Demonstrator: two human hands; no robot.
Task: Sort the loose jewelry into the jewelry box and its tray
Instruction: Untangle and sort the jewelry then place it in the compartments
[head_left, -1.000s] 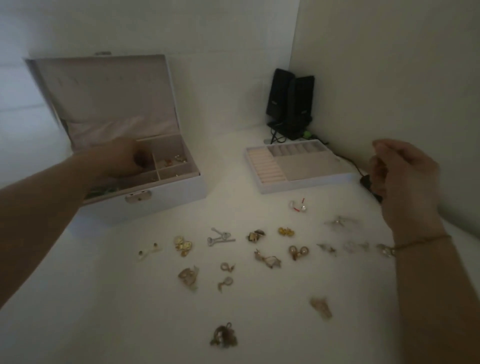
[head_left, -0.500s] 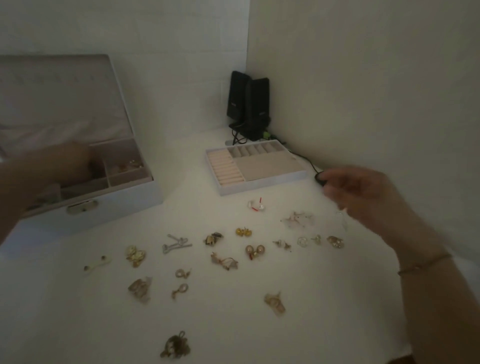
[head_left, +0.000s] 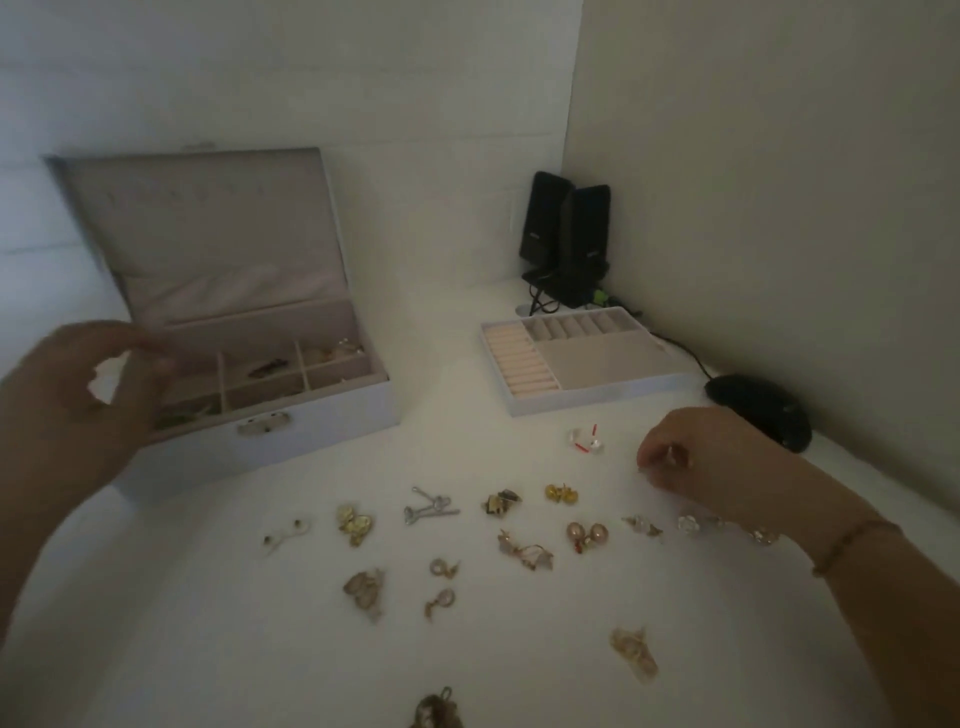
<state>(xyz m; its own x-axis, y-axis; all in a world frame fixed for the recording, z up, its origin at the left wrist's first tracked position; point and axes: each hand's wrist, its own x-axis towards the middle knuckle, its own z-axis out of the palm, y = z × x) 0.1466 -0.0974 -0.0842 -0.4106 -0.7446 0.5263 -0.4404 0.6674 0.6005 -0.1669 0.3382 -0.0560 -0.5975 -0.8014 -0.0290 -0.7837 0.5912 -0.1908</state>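
The box (head_left: 291, 415) is set at ten o'clock on the white desk (head_left: 208, 623), its lid propped fully back so the padded compartments are laid bare for dropping pieces in. A few pieces are already seen in the rear cells. The tray (head_left: 597, 387) is parked apart at one o'clock, ring rolls and small slots exposed, likely lifted out so both levels can be filled at once.

The left hand (head_left: 78, 410) is held over the box's near-left corner, fingers loosely curved, thumb and forefinger drawn near each other; whether anything is held in that grip cannot be told. The right hand (head_left: 691, 457) is lowered to the desk at three o'clock, fingertips pinched together on something small and pale; the piece itself is too tiny to name.

The loose jewelry (head_left: 519, 525) is scattered across the middle of the desk: gold studs (head_left: 561, 492), rosy pearl earrings (head_left: 586, 535), silver pins (head_left: 428, 508), clear stones at the right. Small, hard, glinting shapes are shown, judged fiddly to lift off a smooth surface.
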